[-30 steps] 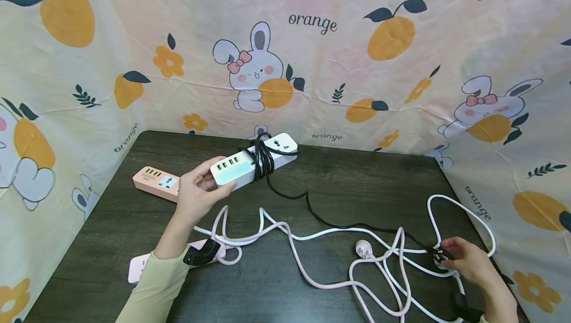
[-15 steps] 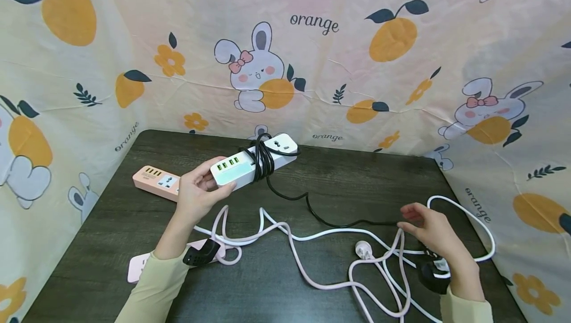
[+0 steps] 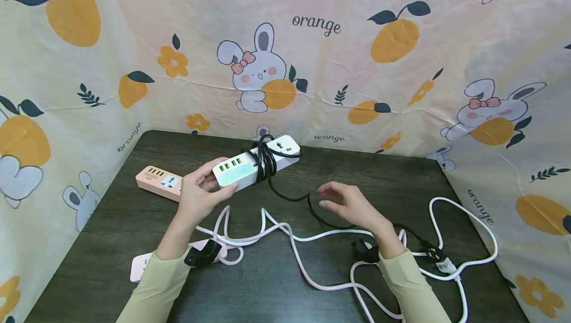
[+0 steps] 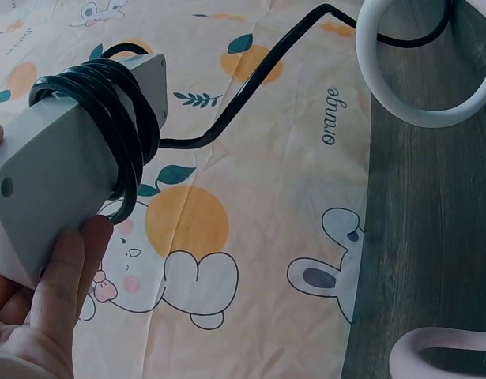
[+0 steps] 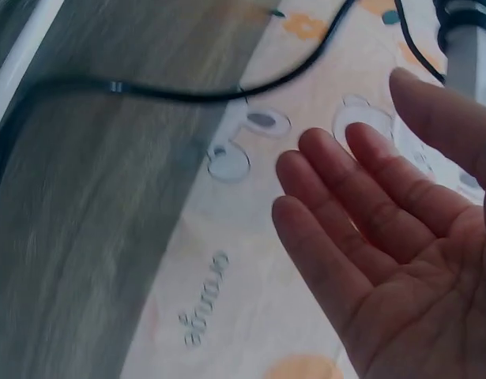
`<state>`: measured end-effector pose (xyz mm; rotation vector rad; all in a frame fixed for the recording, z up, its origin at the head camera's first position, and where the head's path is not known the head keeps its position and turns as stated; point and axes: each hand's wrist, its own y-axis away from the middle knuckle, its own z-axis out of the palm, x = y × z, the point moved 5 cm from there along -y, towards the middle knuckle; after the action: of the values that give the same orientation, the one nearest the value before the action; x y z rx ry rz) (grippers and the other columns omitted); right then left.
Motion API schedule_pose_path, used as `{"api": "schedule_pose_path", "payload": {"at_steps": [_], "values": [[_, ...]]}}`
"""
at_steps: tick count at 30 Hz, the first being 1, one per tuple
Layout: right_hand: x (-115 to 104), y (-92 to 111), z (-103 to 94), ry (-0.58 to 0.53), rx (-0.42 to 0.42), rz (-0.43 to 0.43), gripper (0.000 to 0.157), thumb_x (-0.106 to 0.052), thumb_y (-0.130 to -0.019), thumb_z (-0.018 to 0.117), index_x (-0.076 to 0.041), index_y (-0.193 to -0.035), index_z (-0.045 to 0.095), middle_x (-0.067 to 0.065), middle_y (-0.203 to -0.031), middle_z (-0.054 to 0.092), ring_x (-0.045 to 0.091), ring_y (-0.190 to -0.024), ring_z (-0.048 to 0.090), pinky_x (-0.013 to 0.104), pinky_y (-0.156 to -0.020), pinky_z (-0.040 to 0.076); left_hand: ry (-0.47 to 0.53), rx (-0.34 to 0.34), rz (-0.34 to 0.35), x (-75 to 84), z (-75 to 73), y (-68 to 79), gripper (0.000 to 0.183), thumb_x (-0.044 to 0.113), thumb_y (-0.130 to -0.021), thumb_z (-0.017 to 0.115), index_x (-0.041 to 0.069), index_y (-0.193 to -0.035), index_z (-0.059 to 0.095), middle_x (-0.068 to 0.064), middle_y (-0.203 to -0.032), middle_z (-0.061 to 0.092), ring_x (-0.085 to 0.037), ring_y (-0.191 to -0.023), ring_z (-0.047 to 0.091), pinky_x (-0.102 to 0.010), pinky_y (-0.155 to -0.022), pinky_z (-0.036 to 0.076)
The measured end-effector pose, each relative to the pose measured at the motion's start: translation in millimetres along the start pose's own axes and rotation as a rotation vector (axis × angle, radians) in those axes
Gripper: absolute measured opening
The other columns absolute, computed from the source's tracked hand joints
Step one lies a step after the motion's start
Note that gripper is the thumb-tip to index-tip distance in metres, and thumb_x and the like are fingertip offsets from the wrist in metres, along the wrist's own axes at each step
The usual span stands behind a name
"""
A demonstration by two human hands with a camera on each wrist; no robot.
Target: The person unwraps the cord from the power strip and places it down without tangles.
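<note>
My left hand grips the near end of a white power strip, holding it up and tilted over the table. Several turns of black cord are wound round the strip's middle. From there the loose cord runs down and to the right, ending in a black plug at the right of the table. My right hand hovers close to this loose cord, fingers spread and nothing in them. In the right wrist view the palm shows bare, with the cord passing beyond the fingertips.
An orange power strip lies at the back left, partly behind my left hand. A pink power strip sits under my left forearm. White cord and pale pink cord loop across the dark table. A patterned cloth hangs behind.
My right hand has let go of the black plug at the right and moved left along the cord towards the power strip. The left hand keeps its hold, nearly still.
</note>
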<state>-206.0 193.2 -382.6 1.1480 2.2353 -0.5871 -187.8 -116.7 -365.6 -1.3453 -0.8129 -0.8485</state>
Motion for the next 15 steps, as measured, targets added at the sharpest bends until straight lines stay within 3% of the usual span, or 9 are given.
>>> {"api": "schedule_pose_path", "payload": {"at_steps": [5, 15], "values": [[-7, -17, 13.4, -0.040, -0.007, -0.040, 0.023, -0.009, -0.087, 0.066, -0.001, -0.109, 0.062, 0.012, -0.104, 0.065, 0.030, -0.100, 0.061, 0.046, -0.086, 0.050, 0.006, -0.007, 0.006, -0.6, -0.6, 0.3, 0.048, -0.023, -0.066, 0.065, -0.021, -0.113, 0.054, -0.032, -0.105, 0.057, -0.008, -0.083, 0.065, -0.020, -0.069, 0.054], [-23, -36, 38.7, -0.082, -0.050, -0.130, 0.033, -0.017, -0.091, 0.063, -0.003, -0.120, 0.060, 0.009, -0.114, 0.063, 0.024, -0.104, 0.060, 0.046, -0.087, 0.048, 0.015, 0.000, 0.009, -1.5, -0.9, 0.1, 0.048, -0.023, -0.066, 0.065, -0.020, -0.113, 0.054, -0.016, -0.104, 0.060, -0.009, -0.083, 0.066, -0.020, -0.068, 0.054]]}}
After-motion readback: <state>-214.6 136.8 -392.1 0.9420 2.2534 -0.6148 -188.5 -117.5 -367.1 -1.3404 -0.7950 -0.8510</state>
